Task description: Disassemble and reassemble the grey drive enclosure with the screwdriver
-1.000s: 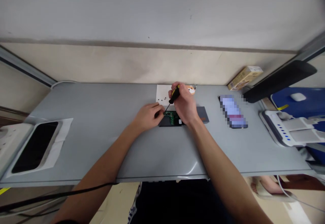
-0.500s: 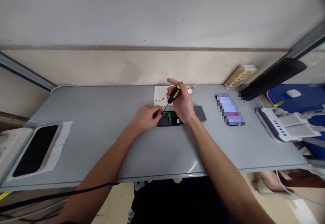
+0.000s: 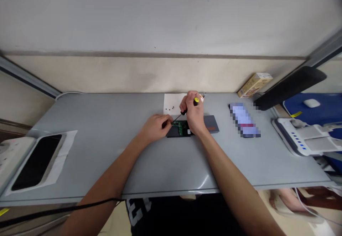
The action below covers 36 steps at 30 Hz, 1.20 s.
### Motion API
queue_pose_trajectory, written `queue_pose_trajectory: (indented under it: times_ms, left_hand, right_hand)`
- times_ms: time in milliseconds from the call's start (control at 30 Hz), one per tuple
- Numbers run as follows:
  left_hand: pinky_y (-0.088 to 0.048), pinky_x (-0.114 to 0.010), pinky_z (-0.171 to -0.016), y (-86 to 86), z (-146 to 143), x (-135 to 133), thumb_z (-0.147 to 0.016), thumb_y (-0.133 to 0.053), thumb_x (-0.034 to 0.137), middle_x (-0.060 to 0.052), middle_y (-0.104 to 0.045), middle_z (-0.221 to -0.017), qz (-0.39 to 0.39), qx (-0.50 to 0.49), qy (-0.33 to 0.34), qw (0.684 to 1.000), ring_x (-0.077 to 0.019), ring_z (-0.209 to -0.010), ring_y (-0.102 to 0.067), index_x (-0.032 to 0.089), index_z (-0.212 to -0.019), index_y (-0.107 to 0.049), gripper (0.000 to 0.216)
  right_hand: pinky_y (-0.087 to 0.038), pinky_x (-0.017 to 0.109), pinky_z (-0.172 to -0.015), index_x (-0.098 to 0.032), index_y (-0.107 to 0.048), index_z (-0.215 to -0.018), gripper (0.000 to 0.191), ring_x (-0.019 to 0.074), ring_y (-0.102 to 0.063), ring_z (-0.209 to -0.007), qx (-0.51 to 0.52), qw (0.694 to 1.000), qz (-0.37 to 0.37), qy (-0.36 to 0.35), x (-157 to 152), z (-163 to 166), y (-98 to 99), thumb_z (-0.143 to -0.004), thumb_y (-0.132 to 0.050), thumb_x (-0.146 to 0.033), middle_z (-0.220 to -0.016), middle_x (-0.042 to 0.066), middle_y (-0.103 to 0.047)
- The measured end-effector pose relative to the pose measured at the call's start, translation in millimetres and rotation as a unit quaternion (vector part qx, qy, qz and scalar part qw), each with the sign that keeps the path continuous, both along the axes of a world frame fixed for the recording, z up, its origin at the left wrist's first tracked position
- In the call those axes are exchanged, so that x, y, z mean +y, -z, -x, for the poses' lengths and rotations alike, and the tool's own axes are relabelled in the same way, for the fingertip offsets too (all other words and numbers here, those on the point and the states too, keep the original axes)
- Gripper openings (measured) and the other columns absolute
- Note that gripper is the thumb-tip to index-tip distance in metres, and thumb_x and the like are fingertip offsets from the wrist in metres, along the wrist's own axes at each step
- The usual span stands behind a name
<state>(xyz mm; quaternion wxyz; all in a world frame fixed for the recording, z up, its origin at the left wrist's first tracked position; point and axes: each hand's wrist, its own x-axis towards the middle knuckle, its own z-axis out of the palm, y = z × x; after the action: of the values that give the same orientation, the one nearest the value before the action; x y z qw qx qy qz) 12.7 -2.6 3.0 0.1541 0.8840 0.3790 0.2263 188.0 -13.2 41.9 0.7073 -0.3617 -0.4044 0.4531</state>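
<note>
Reaches in from the lower right with the right hand [image 3: 194, 117], wrist bent down over the far side of a dark flat case [image 3: 175, 132] near the middle of the grey table [image 3: 107, 136]. Grips a screwdriver [image 3: 183, 112] in that hand, with all fingers curled tight round the black handle and the yellow cap poking out at the top by the knuckles. Slants the thin shaft down and to the left, with the tip at the left edge of the green circuit board [image 3: 182, 126] seated in the case; cannot tell whether touching. Comes in from the lower left with the left hand [image 3: 155, 127], palm down, with fingers bunched and laid against the left end of the case right beside the tip; cannot tell whether gripping it or only pressing. Works just in front of a white sheet [image 3: 171, 102] with a few small dark screws [image 3: 172, 107] on it.

Against half a second ago: has folded the right index finger, then stretched out straight, back onto the handle. Has tipped the handle lower and further right. Keeps the left hand at the same end of the case. Leaves the blurred phone [image 3: 244, 120], the cardboard box [image 3: 255, 83] and the black tray [image 3: 34, 161] where they were.
</note>
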Motion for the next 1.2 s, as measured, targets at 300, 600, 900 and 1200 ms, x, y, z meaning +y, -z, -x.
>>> queue_pose_trajectory:
  times_ms: [300,600,900,1200]
  left_hand:
    - [-0.048,-0.031,-0.076,-0.6,0.1,-1.7,-0.092,-0.049,0.016,-0.001,-0.072,-0.081,-0.011,0.011,0.000,1.000,-0.0172,-0.072,-0.064,0.021,-0.092,-0.066,0.018]
    - [-0.048,-0.032,-0.080,-0.8,-0.2,-1.4,-0.092,-0.049,0.017,-0.001,-0.075,-0.084,-0.005,0.016,-0.009,1.000,-0.0178,-0.074,-0.065,0.021,-0.094,-0.068,0.020]
    - [-0.047,-0.032,-0.078,1.4,0.7,0.3,-0.092,-0.049,0.016,0.000,-0.072,-0.079,-0.006,0.011,-0.006,1.000,-0.0173,-0.070,-0.064,0.021,-0.092,-0.068,0.019]
    - [-0.047,-0.032,-0.077,2.5,1.4,1.4,-0.092,-0.049,0.015,0.000,-0.072,-0.079,-0.010,0.017,-0.001,1.000,-0.0174,-0.071,-0.065,0.022,-0.092,-0.067,0.019]
  right_hand:
    - [-0.050,0.029,-0.075,-0.025,-0.060,-0.086,0.029,0.0121,-0.061,-0.079,0.090,0.991,0.008,-0.101,1.6,-12.4,-3.6,-0.086,-0.071,-0.052,-0.095,0.000,-0.062]
    - [-0.036,0.027,-0.053,-0.026,-0.047,-0.080,0.047,0.0103,-0.036,-0.054,0.036,0.999,0.007,-0.039,3.8,-3.0,0.2,-0.085,-0.061,-0.071,-0.062,-0.006,-0.037]
    - [-0.049,0.028,-0.072,-0.024,-0.052,-0.083,0.038,0.0128,-0.061,-0.078,0.085,0.992,0.010,-0.095,-0.6,-4.4,-3.8,-0.085,-0.069,-0.058,-0.089,0.000,-0.060]
    - [-0.038,0.025,-0.052,-0.025,-0.047,-0.084,0.041,0.0086,-0.043,-0.051,0.045,0.998,-0.005,-0.046,-0.2,0.5,0.0,-0.089,-0.062,-0.063,-0.060,-0.008,-0.043]
